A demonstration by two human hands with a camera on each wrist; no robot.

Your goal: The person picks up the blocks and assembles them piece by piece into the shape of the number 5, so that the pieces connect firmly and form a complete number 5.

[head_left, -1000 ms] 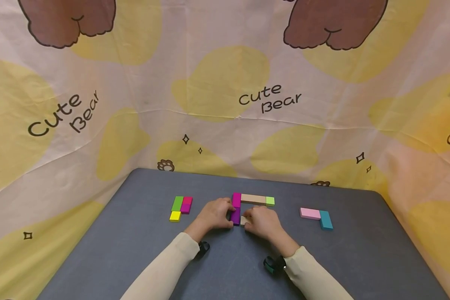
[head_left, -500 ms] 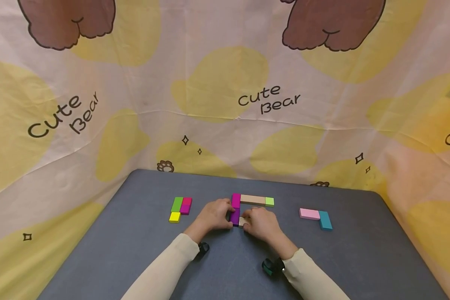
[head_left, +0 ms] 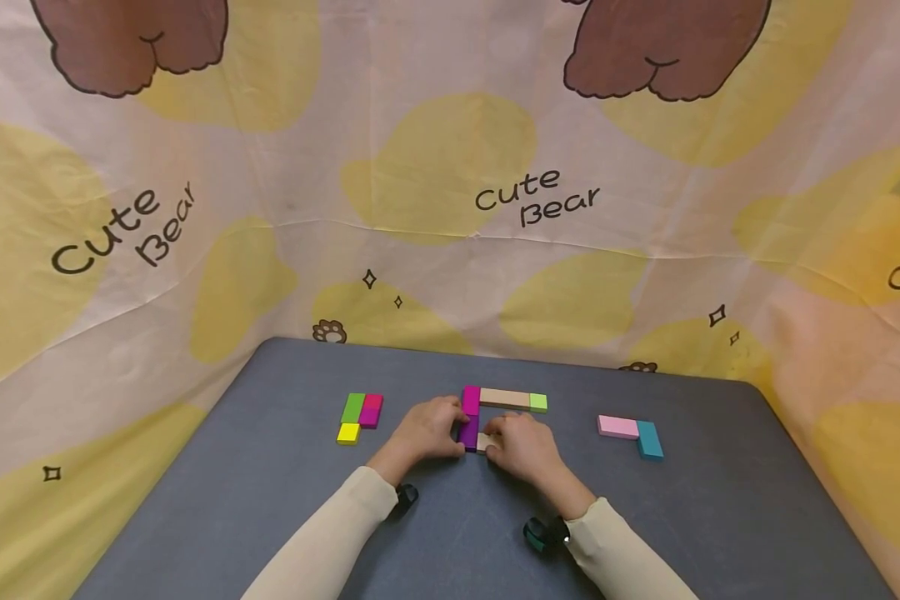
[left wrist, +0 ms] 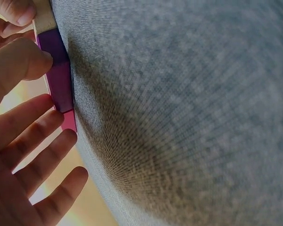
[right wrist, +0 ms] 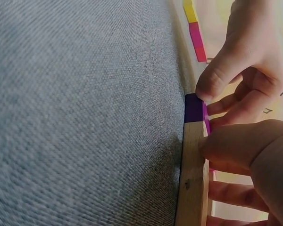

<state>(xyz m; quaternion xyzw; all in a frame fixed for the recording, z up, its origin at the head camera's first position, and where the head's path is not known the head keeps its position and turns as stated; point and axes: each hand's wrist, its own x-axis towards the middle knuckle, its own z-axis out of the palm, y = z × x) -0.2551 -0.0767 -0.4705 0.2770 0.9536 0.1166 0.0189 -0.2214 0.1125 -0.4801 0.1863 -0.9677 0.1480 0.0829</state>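
Note:
At the table's middle, my left hand (head_left: 429, 427) touches the left side of a dark purple block (head_left: 468, 435). Its thumb (left wrist: 35, 59) rests against the block, the other fingers spread out along the row. A magenta block (head_left: 471, 399) continues the row at the far end. My right hand (head_left: 523, 444) grips a plain wooden block (right wrist: 192, 174), thumb on the near face and fingers over the far side. That block's end meets the purple block, and the hand hides most of it in the head view. A long tan block (head_left: 505, 399) and a light green block (head_left: 538, 403) extend right from the magenta one.
On the left lies a group of green (head_left: 352, 408), red (head_left: 373, 401), magenta (head_left: 370, 417) and yellow (head_left: 348, 434) blocks. Pink (head_left: 618, 427) and blue (head_left: 650, 440) blocks lie on the right. A printed cloth (head_left: 435, 192) hangs behind the grey table (head_left: 270, 500).
The right hand and wooden block have shifted very slightly left, against the purple block. The left hand stays in place.

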